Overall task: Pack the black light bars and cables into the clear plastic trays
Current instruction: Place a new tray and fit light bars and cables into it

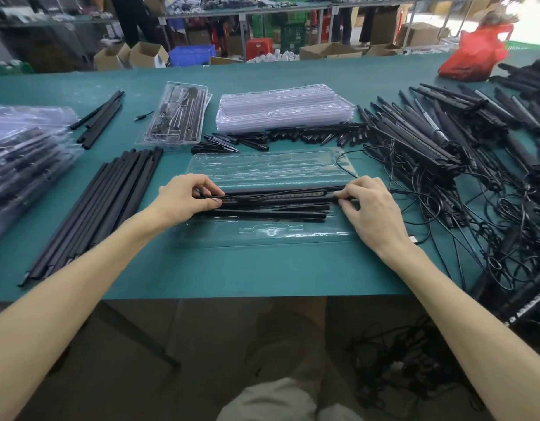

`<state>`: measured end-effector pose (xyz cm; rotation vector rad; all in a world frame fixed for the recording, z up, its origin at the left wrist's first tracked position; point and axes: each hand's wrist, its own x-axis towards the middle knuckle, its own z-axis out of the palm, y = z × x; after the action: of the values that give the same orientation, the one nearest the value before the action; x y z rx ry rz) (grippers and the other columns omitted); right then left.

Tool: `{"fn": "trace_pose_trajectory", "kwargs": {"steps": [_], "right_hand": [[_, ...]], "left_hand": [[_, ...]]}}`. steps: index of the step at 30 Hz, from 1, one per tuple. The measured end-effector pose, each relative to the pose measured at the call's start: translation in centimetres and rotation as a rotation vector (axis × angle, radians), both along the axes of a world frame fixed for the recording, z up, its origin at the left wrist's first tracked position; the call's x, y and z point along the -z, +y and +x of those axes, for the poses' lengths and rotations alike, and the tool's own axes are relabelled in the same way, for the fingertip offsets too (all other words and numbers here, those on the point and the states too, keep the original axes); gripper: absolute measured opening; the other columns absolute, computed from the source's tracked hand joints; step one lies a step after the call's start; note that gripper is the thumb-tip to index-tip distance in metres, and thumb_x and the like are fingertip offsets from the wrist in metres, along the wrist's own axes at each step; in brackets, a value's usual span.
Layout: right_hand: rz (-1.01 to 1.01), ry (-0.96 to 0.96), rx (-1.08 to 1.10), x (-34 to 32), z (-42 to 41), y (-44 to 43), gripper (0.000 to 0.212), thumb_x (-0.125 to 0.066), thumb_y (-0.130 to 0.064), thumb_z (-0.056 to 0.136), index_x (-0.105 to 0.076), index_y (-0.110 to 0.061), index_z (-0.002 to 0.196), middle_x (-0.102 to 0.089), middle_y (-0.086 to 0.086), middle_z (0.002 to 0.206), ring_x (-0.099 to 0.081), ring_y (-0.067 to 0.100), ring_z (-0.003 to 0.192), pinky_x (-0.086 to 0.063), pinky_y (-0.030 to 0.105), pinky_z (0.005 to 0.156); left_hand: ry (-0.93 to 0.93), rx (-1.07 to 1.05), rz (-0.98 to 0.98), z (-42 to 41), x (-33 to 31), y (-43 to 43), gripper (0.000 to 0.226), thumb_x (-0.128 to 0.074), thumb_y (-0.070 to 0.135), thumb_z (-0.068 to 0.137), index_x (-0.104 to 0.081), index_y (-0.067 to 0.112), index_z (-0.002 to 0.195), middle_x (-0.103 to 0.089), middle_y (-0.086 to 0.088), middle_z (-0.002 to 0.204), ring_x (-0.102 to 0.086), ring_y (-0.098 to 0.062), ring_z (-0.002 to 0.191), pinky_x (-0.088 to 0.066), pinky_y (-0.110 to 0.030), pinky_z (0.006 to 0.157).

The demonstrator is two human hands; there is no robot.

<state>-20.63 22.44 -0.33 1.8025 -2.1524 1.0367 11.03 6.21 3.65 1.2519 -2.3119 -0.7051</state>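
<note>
Left hand (183, 198), right hand (372, 208), pinching bar (274, 195) ends

Two hands showed in the lower frame, a left hand (186, 197) and a right hand (375, 208), over one open clear tray (262, 235) at centre with one light bar (274, 194) in it. Upper centre had one stack of empty trays (283, 107) and at least one packed tray (174, 117). I counted about four short rods (100, 120) upper left and one red bag (472, 59) upper right; the heap of light bars (438, 132) at right was past counting

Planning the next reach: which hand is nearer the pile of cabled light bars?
Right. The right hand sits beside the pile; the left hand is across the tray, at its far end.
</note>
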Motion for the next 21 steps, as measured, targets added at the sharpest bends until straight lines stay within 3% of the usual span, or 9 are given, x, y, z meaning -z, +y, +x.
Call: {"fn": "trace_pose_trajectory", "kwargs": {"steps": [4, 6, 10, 14, 18, 21], "right_hand": [[-0.004, -0.005, -0.008, 0.1, -0.1, -0.2, 0.015, -0.065, -0.016, 0.097, -0.077, -0.010, 0.103, -0.063, -0.003, 0.099, -0.049, 0.015, 0.101, -0.040, 0.027, 0.079], [-0.006, 0.013, -0.006, 0.1, -0.1, -0.2, 0.016, -0.065, -0.016, 0.097, -0.077, -0.009, 0.104, -0.061, -0.003, 0.095, -0.049, 0.015, 0.099, -0.041, 0.028, 0.079], [-0.004, 0.052, -0.011, 0.1, -0.1, -0.2, 0.017, -0.065, -0.017, 0.097, -0.077, -0.007, 0.105, -0.056, -0.006, 0.091, -0.049, 0.018, 0.096, -0.042, 0.029, 0.081], [-0.003, 0.058, -0.018, 0.1, -0.1, -0.2, 0.017, -0.066, -0.017, 0.096, -0.077, -0.007, 0.105, -0.058, -0.004, 0.090, -0.049, 0.019, 0.095, -0.044, 0.031, 0.081], [-0.008, 0.057, -0.019, 0.1, -0.1, -0.2, 0.017, -0.066, -0.016, 0.096, -0.077, -0.006, 0.103, -0.060, 0.000, 0.089, -0.049, 0.021, 0.094, -0.047, 0.036, 0.081], [-0.012, 0.059, -0.014, 0.0, -0.1, -0.2, 0.017, -0.066, -0.016, 0.096, -0.077, -0.006, 0.103, -0.059, 0.000, 0.089, -0.049, 0.022, 0.094, -0.046, 0.036, 0.081]], "left_hand": [[-0.030, 0.006, -0.052, -0.1, 0.1, 0.2, 0.015, -0.083, 0.027, 0.082, -0.071, 0.036, 0.084, -0.068, 0.012, 0.092, -0.055, -0.005, 0.079, -0.039, -0.054, 0.105], [-0.058, 0.026, -0.093, -0.2, 0.2, 0.3, 0.012, -0.082, 0.024, 0.083, -0.072, 0.029, 0.087, -0.067, 0.009, 0.096, -0.059, -0.012, 0.084, -0.040, -0.051, 0.104], [-0.041, 0.095, -0.120, -0.3, 0.1, 0.5, 0.013, -0.080, 0.012, 0.084, -0.073, 0.022, 0.090, -0.064, -0.001, 0.094, -0.061, -0.026, 0.089, -0.046, -0.031, 0.088], [-0.026, 0.223, -0.175, -1.2, 0.1, 1.2, 0.024, -0.074, 0.002, 0.088, -0.077, 0.017, 0.106, -0.063, 0.001, 0.098, -0.058, -0.012, 0.092, -0.040, -0.012, 0.085], [-0.030, 0.326, -0.193, -2.9, -0.2, 1.8, 0.035, -0.069, -0.006, 0.089, -0.076, 0.014, 0.117, -0.068, -0.002, 0.114, -0.059, -0.019, 0.109, -0.043, -0.029, 0.104], [-0.088, 0.365, -0.206, -3.8, -0.3, 1.9, 0.044, -0.065, -0.011, 0.089, -0.073, 0.016, 0.123, -0.066, 0.000, 0.122, -0.056, -0.019, 0.115, -0.039, -0.029, 0.108]]}}
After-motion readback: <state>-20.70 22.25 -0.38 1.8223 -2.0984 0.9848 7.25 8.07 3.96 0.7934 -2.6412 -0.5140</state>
